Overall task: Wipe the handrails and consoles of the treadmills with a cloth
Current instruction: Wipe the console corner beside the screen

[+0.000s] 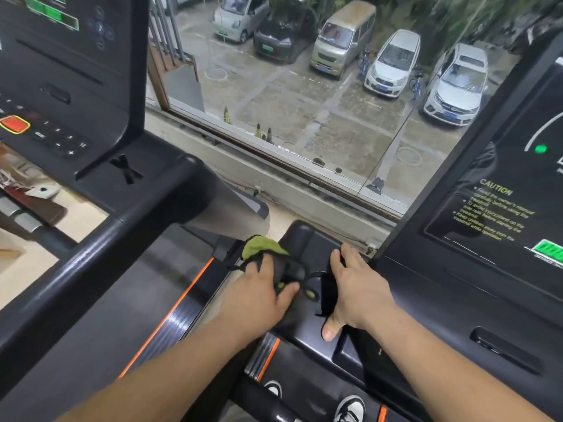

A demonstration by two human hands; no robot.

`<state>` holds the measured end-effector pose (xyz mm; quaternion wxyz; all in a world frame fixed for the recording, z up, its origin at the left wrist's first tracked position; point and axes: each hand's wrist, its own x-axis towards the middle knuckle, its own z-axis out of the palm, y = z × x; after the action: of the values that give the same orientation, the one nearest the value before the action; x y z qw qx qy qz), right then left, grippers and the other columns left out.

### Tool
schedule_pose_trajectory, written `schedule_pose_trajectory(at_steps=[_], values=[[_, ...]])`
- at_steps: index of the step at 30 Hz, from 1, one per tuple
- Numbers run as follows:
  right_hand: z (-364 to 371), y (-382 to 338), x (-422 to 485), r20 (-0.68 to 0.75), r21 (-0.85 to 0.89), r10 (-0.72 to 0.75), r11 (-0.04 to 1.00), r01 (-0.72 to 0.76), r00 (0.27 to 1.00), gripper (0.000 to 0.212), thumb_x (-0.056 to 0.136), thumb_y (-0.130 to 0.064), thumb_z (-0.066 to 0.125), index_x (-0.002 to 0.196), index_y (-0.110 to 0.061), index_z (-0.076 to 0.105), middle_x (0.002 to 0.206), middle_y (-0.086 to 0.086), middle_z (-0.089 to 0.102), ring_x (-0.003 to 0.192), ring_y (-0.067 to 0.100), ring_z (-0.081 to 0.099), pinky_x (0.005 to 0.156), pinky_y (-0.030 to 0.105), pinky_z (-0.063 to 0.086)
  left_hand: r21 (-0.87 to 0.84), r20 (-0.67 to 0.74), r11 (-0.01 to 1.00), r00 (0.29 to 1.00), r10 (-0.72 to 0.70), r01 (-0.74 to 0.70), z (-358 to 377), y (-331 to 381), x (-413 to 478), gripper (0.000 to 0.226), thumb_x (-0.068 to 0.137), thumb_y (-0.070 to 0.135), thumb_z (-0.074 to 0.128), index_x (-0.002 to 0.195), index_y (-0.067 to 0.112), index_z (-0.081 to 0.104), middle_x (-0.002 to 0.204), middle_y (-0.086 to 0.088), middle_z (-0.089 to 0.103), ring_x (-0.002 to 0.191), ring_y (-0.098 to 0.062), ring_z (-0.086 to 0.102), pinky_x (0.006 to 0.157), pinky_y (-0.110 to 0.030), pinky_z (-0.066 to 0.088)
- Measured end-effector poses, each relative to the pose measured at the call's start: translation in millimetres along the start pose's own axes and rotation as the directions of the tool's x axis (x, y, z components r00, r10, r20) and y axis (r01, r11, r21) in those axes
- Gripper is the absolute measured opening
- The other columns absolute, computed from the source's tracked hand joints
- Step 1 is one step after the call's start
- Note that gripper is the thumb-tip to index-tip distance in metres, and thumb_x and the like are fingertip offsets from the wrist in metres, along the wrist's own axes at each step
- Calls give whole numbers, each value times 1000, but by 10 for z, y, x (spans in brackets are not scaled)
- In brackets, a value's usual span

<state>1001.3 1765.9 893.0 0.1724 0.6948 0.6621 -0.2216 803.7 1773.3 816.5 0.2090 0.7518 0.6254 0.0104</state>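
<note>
My left hand (262,295) grips a green and black cloth (264,247) against the left end of the right treadmill's black console ledge (300,239). My right hand (356,289) lies flat on that same ledge just to the right, fingers straight and pointing forward, thumb spread back toward me. The right treadmill's console screen (499,208) rises at the right with a caution label. The left treadmill's console (61,86) and its black handrail (100,239) fill the left side.
A red stop button (14,124) sits on the left console. A large window (304,102) ahead looks down on parked cars. Between the two machines lies the left treadmill's deck with an orange stripe (170,315). My shoes (350,408) show at the bottom.
</note>
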Motion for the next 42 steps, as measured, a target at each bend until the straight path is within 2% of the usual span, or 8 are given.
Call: schedule_pose_trajectory(at_steps=[4,11,18,22,26,32,37,42], values=[[4,0,-8,-5,3,-1,1000,1,1000,164,46,-57,98,164,-16,-9,170,-2,-19,158,15,-12,123,36,28,-212,86,975,995,-47,65,-98,180,620,73,95,73,38,142,18,35,130,-19,59,113,-42,62,91,-47,53],[73,92,-1,-44,-10,-43,999,43,998,155,41,-65,95,164,-15,14,171,-3,-12,158,13,-6,123,34,30,257,-155,907,912,380,-334,250,328,-245,56,103,47,30,136,11,58,150,-19,49,139,-42,44,115,-53,39],[206,168,77,-154,-35,-89,996,84,984,118,80,-42,81,165,-18,4,172,-2,-7,158,12,-2,123,28,27,182,-125,708,698,705,-683,203,441,-106,24,91,30,48,82,15,64,82,-6,61,85,-27,51,83,-44,47],[168,171,40,-133,-17,-90,996,89,987,125,77,-44,82,164,-15,-2,172,-2,-10,158,11,-6,125,30,23,282,-16,775,805,593,-565,110,737,-44,35,88,45,53,77,15,67,76,-4,67,76,-24,61,77,-36,47],[203,177,-38,-156,23,-80,996,85,985,123,79,-40,81,164,-13,-4,172,-2,-9,157,12,-10,125,33,26,292,210,841,888,408,-456,-85,955,38,50,82,45,73,114,8,61,114,-11,66,107,-29,61,92,-39,44],[272,249,-237,-245,-39,-112,994,106,963,109,79,-49,76,161,-15,12,164,-10,26,157,10,-13,118,29,32,82,306,903,872,381,-423,-177,863,-30,43,96,45,42,121,13,56,118,-13,67,112,-34,59,94,-41,44],[88,196,-228,-65,-90,-104,991,98,992,144,57,-71,86,164,-13,10,170,-3,15,158,13,-2,128,31,9,127,-8,850,857,516,-511,-8,438,-339,41,86,52,46,109,18,55,103,-6,58,95,-27,54,76,-41,51],[16,51,-147,-41,50,-80,995,82,996,151,56,-68,89,164,-19,-5,172,1,-5,158,18,-9,128,38,15,129,-402,955,867,296,-266,-3,-293,-578,22,85,38,56,95,19,53,93,-2,49,87,-26,54,63,-40,54]])
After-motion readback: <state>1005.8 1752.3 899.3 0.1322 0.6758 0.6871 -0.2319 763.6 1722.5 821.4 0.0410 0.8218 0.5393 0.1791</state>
